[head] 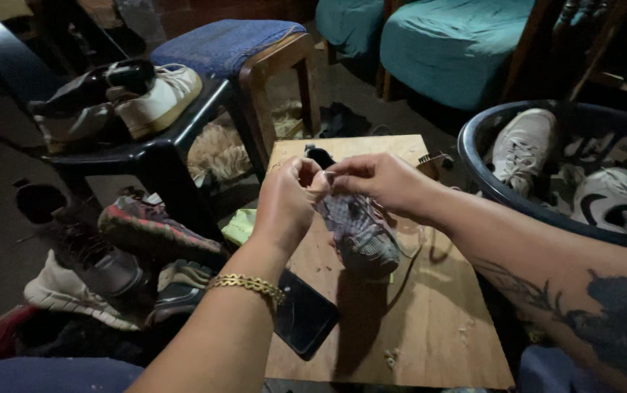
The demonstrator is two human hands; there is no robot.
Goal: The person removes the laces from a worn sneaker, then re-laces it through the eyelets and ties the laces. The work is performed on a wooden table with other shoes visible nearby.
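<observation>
A person sits over a small wooden board table, both bare forearms reaching in from the bottom of the view. The left hand, with a gold chain bracelet at the wrist, and the right hand, its forearm tattooed, meet above a grey knit sneaker. The sneaker stands on the table near its middle, toe toward the viewer, its dark heel end rising behind the hands. Fingertips of both hands are pinched together at the shoe's top, closed on what looks like a pale shoelace — a loose loop of it trails down the sneaker's right side onto the wood.

On the table's near left corner lies a black phone, face down or dark, partly overhanging the edge. Small scraps dot the wood.

To the right, a dark blue plastic basin holds several white sneakers. To the left, a heap of worn shoes covers the floor — one has a red patterned sole. Behind them a black plastic table carries a cream sneaker and a darker shoe. A wooden stool with a blue cushion stands beyond, and teal upholstered chairs fill the background.
</observation>
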